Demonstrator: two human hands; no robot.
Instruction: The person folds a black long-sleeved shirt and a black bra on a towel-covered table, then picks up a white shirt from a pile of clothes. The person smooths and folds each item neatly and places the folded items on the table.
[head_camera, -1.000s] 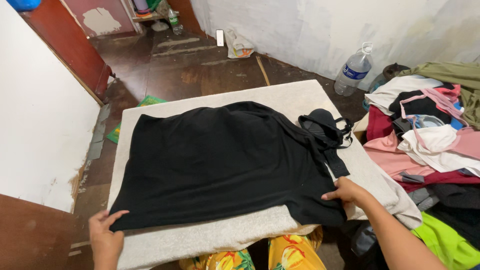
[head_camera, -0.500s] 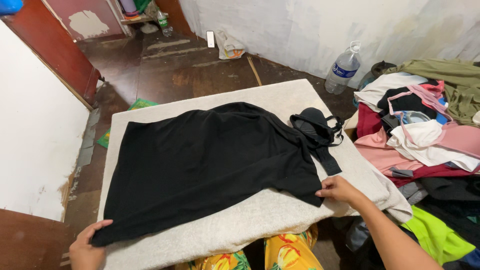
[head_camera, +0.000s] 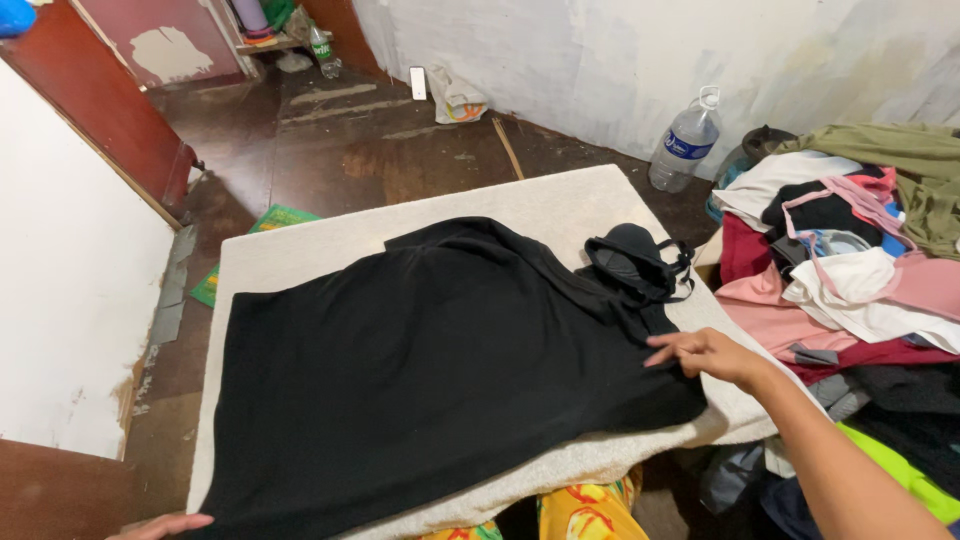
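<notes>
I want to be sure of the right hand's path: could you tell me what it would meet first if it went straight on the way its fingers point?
The right hand points left across the flat black fabric garment, which its fingertips probably already touch.

- Dark brown floor (head_camera: 330, 150), worn and dusty, spreads out behind the white padded board (head_camera: 540, 205).
- A scuffed white wall (head_camera: 620, 60) runs beyond the board; a clear plastic water bottle (head_camera: 685, 145) stands at its foot.
- A red-brown door panel (head_camera: 105, 110) lies left of the board, beside a chipped white wall (head_camera: 70, 330).
- A heap of mixed clothes (head_camera: 850, 270) is piled right of the board.
</notes>
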